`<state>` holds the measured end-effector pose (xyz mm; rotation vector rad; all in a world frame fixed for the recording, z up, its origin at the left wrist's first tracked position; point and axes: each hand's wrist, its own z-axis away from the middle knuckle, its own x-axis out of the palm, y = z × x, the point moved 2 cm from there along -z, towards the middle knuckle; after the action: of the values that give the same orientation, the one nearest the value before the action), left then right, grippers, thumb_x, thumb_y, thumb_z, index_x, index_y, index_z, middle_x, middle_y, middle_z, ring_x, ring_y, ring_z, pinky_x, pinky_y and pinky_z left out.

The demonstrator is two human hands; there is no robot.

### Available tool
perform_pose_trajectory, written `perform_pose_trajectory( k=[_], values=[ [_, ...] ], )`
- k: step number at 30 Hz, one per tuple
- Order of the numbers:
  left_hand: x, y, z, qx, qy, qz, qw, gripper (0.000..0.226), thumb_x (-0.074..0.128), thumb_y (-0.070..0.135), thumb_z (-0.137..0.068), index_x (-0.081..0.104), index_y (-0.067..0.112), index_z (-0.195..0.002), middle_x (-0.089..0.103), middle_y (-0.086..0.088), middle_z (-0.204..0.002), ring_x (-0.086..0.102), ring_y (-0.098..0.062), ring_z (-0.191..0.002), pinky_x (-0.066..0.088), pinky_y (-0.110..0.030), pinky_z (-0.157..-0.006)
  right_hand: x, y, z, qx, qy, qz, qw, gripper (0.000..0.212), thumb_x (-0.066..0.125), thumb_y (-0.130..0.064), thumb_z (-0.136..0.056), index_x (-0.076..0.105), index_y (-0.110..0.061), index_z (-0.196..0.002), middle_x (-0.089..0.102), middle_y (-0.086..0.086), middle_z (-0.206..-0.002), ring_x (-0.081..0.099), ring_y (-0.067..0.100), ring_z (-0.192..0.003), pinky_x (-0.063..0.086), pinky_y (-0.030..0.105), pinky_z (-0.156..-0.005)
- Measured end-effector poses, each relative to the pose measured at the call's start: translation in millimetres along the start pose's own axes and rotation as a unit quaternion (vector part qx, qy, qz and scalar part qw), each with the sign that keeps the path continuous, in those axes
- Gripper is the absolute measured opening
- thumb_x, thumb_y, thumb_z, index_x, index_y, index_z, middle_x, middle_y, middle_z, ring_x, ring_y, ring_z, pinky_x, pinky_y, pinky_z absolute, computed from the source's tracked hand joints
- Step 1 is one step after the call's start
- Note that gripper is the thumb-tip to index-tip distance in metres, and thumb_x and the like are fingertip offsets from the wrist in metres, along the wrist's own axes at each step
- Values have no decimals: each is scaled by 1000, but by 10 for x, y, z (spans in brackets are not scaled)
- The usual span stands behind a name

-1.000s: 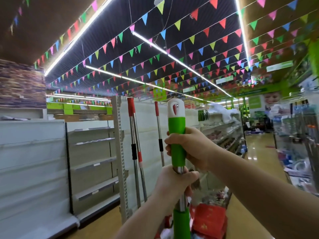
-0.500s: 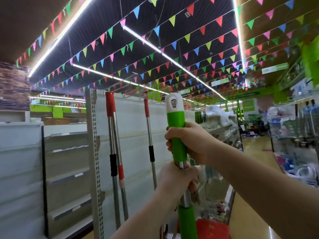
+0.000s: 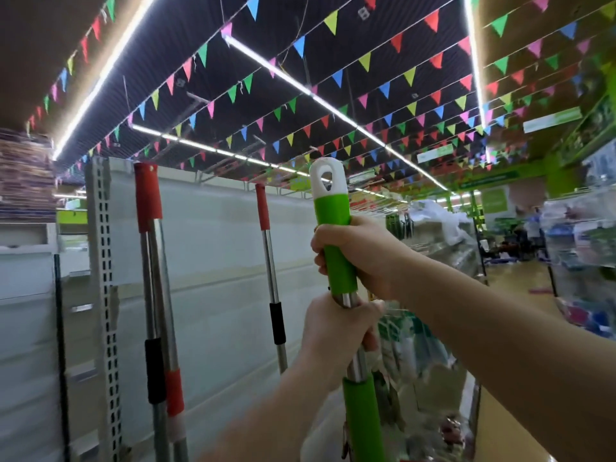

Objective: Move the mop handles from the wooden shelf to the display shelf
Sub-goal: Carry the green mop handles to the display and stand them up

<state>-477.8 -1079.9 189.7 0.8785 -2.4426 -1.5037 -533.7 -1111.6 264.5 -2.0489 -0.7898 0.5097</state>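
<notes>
Two hands are gripping one green mop handle [image 3: 336, 251] upright: the right hand [image 3: 363, 258] is wrapping its green grip, the left hand [image 3: 336, 331] is curling round the bare metal tube just below. Three red-capped mop handles [image 3: 148, 201] are standing against the white display shelf [image 3: 213, 248] to the left.

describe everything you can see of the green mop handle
The green mop handle stands nearly upright, mid-frame. It has a white cap with a hanging hole, a glossy green plastic grip, a shiny metal tube and a second green sleeve lower down. The right hand grips the upper grip; the left hand holds the bare tube.
</notes>
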Motion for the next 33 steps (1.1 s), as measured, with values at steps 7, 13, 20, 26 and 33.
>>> perform_pose_trajectory(
  k=[7,13,20,26,33],
  values=[
    [223,-273,-987,-3,61,-32,998,23,67,13,-80,53,14,-62,53,3,-41,53,-10,-42,53,-30,-64,-510,390,-931,-11,-67,-38,997,11,56,3,-79,51,-6,-75,51,8,-68,51,18,-62,49,33,-68],
    [230,-395,-1663,6,106,-55,993,23,66,17,-81,54,13,-62,54,3,-42,55,-15,-43,53,-31,-61,-734,585,-1597,-16,-136,-95,986,12,54,5,-81,49,-5,-78,50,8,-68,52,16,-59,50,28,-61],
    [128,-514,-2314,1,52,-47,998,18,56,19,-89,53,8,-75,59,2,-47,61,-18,-48,53,-28,-56,-893,800,-2230,-60,-184,-124,973,14,49,6,-82,48,-5,-74,49,9,-62,48,17,-53,48,24,-52],
    [-33,-429,-2797,42,-15,-109,993,18,55,25,-90,57,12,-78,66,4,-61,65,-15,-64,53,-30,-71,-1001,894,-2768,-100,-205,-134,964,13,53,2,-83,52,-6,-73,51,7,-65,51,16,-59,48,26,-62],
    [-90,-454,-3246,48,44,-158,985,18,52,32,-91,55,15,-85,65,6,-61,65,-13,-63,53,-27,-68,-1029,1067,-3416,-102,-245,-174,948,11,54,-3,-82,52,-8,-73,53,6,-64,51,15,-58,47,27,-63]
  ],
)
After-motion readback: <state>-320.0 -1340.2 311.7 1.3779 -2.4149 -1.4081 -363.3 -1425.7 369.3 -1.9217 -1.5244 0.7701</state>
